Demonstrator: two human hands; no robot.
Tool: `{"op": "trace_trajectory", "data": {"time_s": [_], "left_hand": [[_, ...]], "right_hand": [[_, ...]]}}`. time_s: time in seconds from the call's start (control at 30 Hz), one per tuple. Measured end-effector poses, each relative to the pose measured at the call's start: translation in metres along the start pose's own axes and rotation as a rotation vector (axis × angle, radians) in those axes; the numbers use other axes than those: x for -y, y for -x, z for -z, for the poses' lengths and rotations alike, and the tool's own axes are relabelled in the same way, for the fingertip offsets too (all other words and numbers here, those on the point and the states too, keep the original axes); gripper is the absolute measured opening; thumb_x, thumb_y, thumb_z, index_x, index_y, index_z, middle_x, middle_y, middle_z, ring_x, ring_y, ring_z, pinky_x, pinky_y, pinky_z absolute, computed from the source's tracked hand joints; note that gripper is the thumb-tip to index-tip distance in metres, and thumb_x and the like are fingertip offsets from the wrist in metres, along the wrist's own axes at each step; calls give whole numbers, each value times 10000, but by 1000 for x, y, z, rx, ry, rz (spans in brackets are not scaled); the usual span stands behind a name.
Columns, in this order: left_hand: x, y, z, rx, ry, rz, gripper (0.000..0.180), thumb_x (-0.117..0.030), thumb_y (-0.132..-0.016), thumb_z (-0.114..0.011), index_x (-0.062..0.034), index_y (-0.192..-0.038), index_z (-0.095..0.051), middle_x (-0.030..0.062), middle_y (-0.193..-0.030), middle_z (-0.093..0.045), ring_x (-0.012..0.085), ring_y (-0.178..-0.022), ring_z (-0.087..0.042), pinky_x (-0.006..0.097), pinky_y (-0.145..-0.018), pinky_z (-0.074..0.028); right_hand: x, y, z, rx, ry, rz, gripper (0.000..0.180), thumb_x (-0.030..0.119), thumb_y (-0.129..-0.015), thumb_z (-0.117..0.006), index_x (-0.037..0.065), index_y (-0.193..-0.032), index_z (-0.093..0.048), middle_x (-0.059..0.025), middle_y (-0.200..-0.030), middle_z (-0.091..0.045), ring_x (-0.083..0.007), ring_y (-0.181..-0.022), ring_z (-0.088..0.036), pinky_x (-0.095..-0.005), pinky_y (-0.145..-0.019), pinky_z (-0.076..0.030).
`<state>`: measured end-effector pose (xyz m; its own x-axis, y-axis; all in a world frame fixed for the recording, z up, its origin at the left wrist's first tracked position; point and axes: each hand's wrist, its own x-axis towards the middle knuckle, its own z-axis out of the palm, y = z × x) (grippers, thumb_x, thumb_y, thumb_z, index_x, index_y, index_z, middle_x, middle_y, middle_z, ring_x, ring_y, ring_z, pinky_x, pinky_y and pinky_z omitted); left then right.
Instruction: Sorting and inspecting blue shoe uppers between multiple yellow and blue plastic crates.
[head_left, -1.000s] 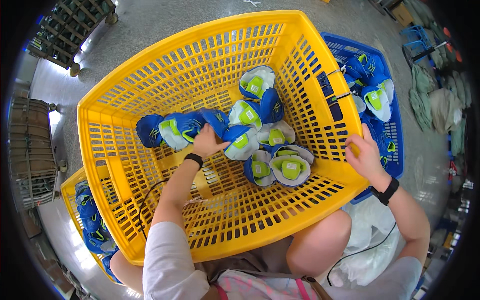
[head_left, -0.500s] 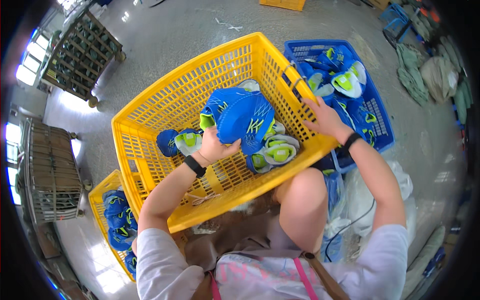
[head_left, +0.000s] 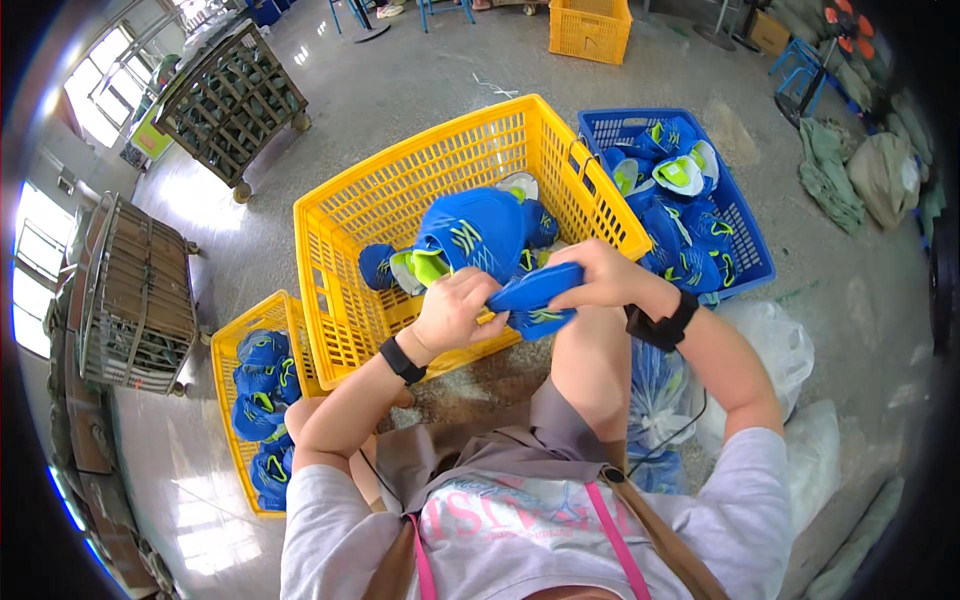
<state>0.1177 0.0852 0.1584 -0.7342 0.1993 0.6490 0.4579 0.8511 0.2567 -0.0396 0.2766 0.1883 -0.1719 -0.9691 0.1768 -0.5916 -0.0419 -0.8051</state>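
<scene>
Between my two hands, in front of my knees, is a blue shoe upper [head_left: 535, 290], held above the near rim of a large yellow plastic basket [head_left: 325, 330]. My left hand [head_left: 460, 312] is closed on its left end, fingers bent. On its right end my right hand [head_left: 600, 274] pinches with thumb and fingers. Just beyond, in the basket, a larger blue upper [head_left: 475, 232] with yellow-green marks lies on several others. Some of these show white and yellow-green linings. My hands hide part of the held upper and the basket's near side.
At the right stands a blue basket [head_left: 755, 215] of similar uppers; a smaller yellow basket [head_left: 230, 385] at the left holds more. Clear plastic bags [head_left: 775, 350] lie by my right leg. Two wheeled carts [head_left: 235, 105] stand left, and a yellow crate [head_left: 590, 32] sits far ahead.
My right hand has come off the yellow basket's right rim and now grips a shoe upper together with my left. The view has tilted up, showing more floor ahead.
</scene>
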Motion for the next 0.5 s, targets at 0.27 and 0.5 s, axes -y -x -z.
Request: {"op": "trace_trajectory", "data": {"time_s": [0.27, 0.5], "left_hand": [[-42, -10, -2, 225, 118, -333, 209, -273, -623, -645, -113, -632, -510, 32, -740, -556, 189, -658, -543, 320, -489, -383], [-46, 15, -23, 592, 233, -47, 137, -176, -624, -666, -108, -653, -551, 33, -829, -579, 237, -808, -572, 358, -710, -448]], "right_hand": [[-8, 39, -19, -358, -1576, -75, 567, 243, -867, -513, 6, -1333, -294, -150, -1329, -408, -289, -1203, -421, -453, -1024, -319], [-21, 19, -28, -469, -943, -185, 533, 27, -704, -696, -25, -1185, -472, -93, -1109, -566, -175, -995, -545, -311, -893, -434]]}}
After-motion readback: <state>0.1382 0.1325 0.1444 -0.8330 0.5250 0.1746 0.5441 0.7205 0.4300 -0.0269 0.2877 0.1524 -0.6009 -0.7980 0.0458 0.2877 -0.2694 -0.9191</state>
